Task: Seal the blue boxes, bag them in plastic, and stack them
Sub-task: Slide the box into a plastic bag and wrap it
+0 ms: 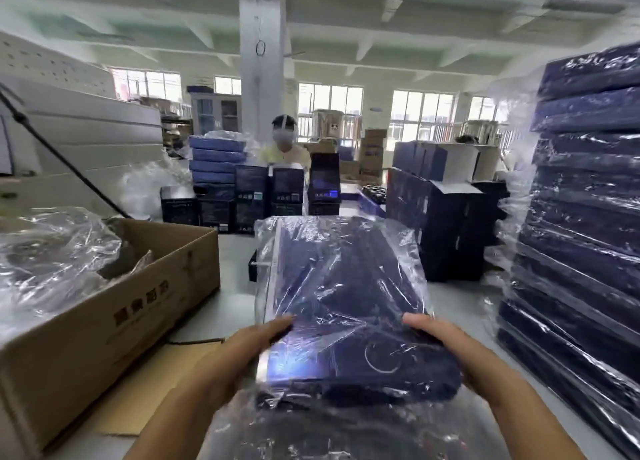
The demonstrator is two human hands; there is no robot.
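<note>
While clasping bagged blue box (349, 286) in left hand (239, 352) and right hand (460, 349) fingers, may slip on slack plastic (273, 238).

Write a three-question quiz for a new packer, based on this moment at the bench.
1. True or false: the blue box gripped between the left hand and the right hand is already inside a clear plastic bag.
2. Where is the tall stack of bagged boxes? A) to the right of the held box B) to its left C) directly beneath it
3. Fill in: the open cardboard carton on the left holds loose clear ____.

Key: 1 true; 2 A; 3 plastic
</note>
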